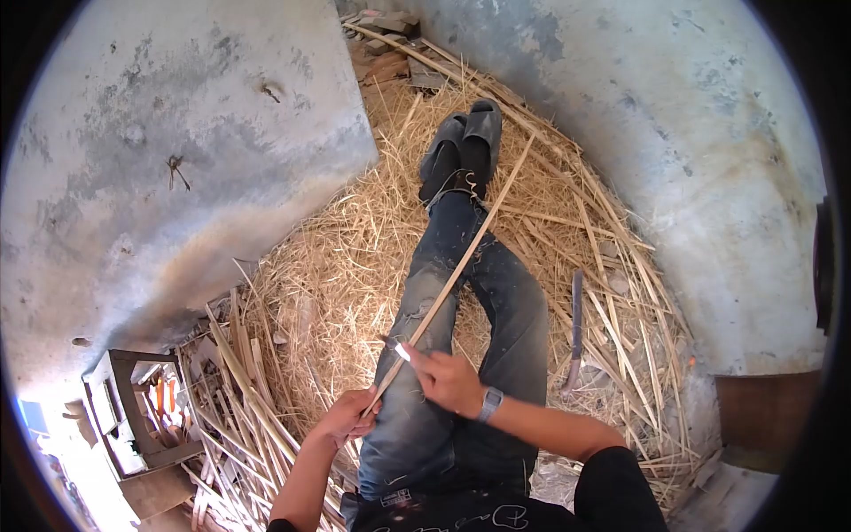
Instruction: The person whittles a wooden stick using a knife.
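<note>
A long, thin bamboo strip (470,253) runs slantwise over my legs, from near the shoes down to my lap. My left hand (347,417) is closed around its near end, beside my thigh. Just above it, my right hand (446,379), with a watch on the wrist, is closed on a small knife (402,352). The knife shows a bright patch and a dark end lying against the strip; its handle is hidden in my fingers.
Shavings (310,293) cover the floor around my legs (514,328). A long curved blade with a handle (577,324) lies to the right. Split strips (253,390) pile up at left, by a wooden frame (142,412). Pale walls (709,177) stand on both sides.
</note>
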Tool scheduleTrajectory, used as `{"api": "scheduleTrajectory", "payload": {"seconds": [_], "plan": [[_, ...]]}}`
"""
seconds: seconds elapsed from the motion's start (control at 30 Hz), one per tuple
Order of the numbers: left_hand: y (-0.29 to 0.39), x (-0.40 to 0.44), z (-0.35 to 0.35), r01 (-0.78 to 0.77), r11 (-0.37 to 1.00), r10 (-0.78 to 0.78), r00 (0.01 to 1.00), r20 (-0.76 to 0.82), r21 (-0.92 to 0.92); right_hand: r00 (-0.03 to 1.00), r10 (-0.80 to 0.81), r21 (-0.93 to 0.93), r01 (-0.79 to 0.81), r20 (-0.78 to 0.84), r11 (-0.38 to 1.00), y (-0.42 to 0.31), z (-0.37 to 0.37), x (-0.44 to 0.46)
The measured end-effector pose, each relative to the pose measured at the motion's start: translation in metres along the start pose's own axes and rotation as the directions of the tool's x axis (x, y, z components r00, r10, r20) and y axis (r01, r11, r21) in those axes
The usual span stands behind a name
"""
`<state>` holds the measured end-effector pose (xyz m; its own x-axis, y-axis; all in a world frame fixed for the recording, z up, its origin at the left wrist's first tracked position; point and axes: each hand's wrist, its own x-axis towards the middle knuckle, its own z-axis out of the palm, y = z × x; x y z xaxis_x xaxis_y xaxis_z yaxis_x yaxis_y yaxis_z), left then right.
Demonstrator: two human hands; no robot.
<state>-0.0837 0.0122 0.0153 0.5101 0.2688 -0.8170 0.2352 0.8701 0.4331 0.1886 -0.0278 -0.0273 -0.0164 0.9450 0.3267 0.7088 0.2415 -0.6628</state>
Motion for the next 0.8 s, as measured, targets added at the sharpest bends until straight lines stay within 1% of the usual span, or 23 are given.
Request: {"api": "scheduleTrajectory", "payload": {"seconds": [0.07, 0.13, 0.17, 0.2, 0.23, 0.27, 0.3, 0.33, 0.37, 0.4, 0.43, 0.47, 0.5, 0.53, 0.57, 0.6, 0.63, 0.67, 0.7, 0.73, 0.77, 0.8], "plan": [[-0.001, 0.005, 0.001, -0.018, 1.0, 0.018, 1.0, 0.001, 0.023, 0.994, 0.108, 0.146, -0.11, 0.025, 0.983, -0.015, -0.002, -0.007], [-0.003, 0.007, 0.002, -0.025, 1.0, 0.025, 0.999, -0.019, 0.012, 0.985, 0.121, 0.041, -0.117, -0.119, 0.992, 0.035, 0.001, 0.0], [-0.003, 0.006, 0.004, -0.023, 1.0, 0.023, 1.0, -0.019, 0.014, 0.943, 0.235, 0.101, -0.216, -0.235, 0.971, 0.049, -0.012, 0.016], [-0.001, 0.007, 0.006, -0.057, 0.998, 0.057, 0.998, -0.015, 0.026, 0.875, 0.342, 0.172, -0.3, -0.342, 0.938, 0.059, -0.021, 0.029], [0.002, 0.009, 0.009, -0.094, 0.995, 0.094, 0.996, -0.009, 0.039, 0.875, 0.338, 0.169, -0.296, -0.348, 0.94, 0.065, -0.017, 0.028], [0.007, 0.013, 0.014, -0.102, 0.994, 0.102, 0.995, -0.007, 0.04, 0.896, 0.308, 0.183, -0.261, -0.32, 0.948, 0.073, -0.009, 0.025], [0.013, 0.017, 0.019, -0.105, 0.993, 0.105, 0.994, -0.013, 0.049, 0.95, 0.257, 0.128, -0.237, -0.177, 0.963, 0.057, -0.011, 0.017], [0.013, 0.018, 0.022, -0.101, 0.993, 0.102, 0.995, -0.02, 0.058, 0.98, 0.199, 0.082, -0.196, -0.029, 0.977, 0.039, -0.014, 0.009], [0.01, 0.02, 0.022, -0.098, 0.994, 0.099, 0.995, -0.019, 0.056, 0.967, 0.254, 0.249, -0.248, 0.01, 0.936, -0.001, -0.009, -0.001], [0.007, 0.024, 0.02, -0.104, 0.992, 0.106, 0.994, -0.029, 0.065, 0.953, 0.299, 0.402, -0.295, 0.054, 0.867, -0.023, -0.004, -0.007], [0.006, 0.027, 0.019, -0.109, 0.991, 0.113, 0.993, -0.039, 0.078, 0.952, 0.3, 0.398, -0.295, 0.051, 0.869, -0.013, 0.0, -0.007], [0.004, 0.028, 0.016, -0.107, 0.991, 0.11, 0.993, -0.035, 0.083, 0.962, 0.271, 0.519, -0.218, -0.028, 0.827, 0.002, 0.009, -0.008], [0.0, 0.027, 0.014, -0.14, 0.986, 0.145, 0.988, -0.049, 0.093, 0.896, 0.428, 0.671, -0.387, 0.114, 0.632, 0.008, -0.001, -0.006], [-0.005, 0.024, 0.012, -0.169, 0.981, 0.177, 0.982, -0.07, 0.098, 0.787, 0.565, 0.768, -0.516, 0.249, 0.38, 0.012, -0.013, -0.003], [-0.01, 0.02, 0.013, -0.161, 0.983, 0.168, 0.982, -0.083, 0.092, 0.783, 0.563, 0.768, -0.524, 0.264, 0.368, 0.013, -0.023, 0.001], [-0.01, 0.021, 0.016, -0.211, 0.958, 0.238, 0.963, -0.13, 0.193, 0.78, 0.619, 0.845, -0.391, 0.094, 0.364, 0.014, -0.03, 0.011], [-0.007, 0.025, 0.017, -0.26, 0.918, 0.318, 0.934, -0.162, 0.299, 0.742, 0.665, 0.894, -0.24, -0.082, 0.378, 0.016, -0.035, 0.02], [-0.008, 0.028, 0.016, -0.306, 0.875, 0.389, 0.906, -0.168, 0.376, 0.744, 0.662, 0.895, -0.235, -0.085, 0.38, 0.017, -0.041, 0.024], [-0.008, 0.033, 0.019, -0.307, 0.875, 0.389, 0.906, -0.165, 0.375, 0.744, 0.667, 0.884, -0.283, -0.043, 0.372, 0.018, -0.047, 0.024], [-0.008, 0.038, 0.022, -0.341, 0.787, 0.486, 0.856, -0.176, 0.515, 0.74, 0.673, 0.87, -0.331, -0.001, 0.366, 0.018, -0.051, 0.023], [-0.008, 0.044, 0.026, -0.357, 0.678, 0.58, 0.797, -0.168, 0.642, 0.739, 0.674, 0.867, -0.333, -0.004, 0.371, 0.022, -0.047, 0.02], [-0.005, 0.045, 0.034, -0.361, 0.679, 0.58, 0.798, -0.165, 0.639, 0.8, 0.599, 0.703, -0.401, -0.045, 0.587, 0.021, -0.042, 0.025]]}}
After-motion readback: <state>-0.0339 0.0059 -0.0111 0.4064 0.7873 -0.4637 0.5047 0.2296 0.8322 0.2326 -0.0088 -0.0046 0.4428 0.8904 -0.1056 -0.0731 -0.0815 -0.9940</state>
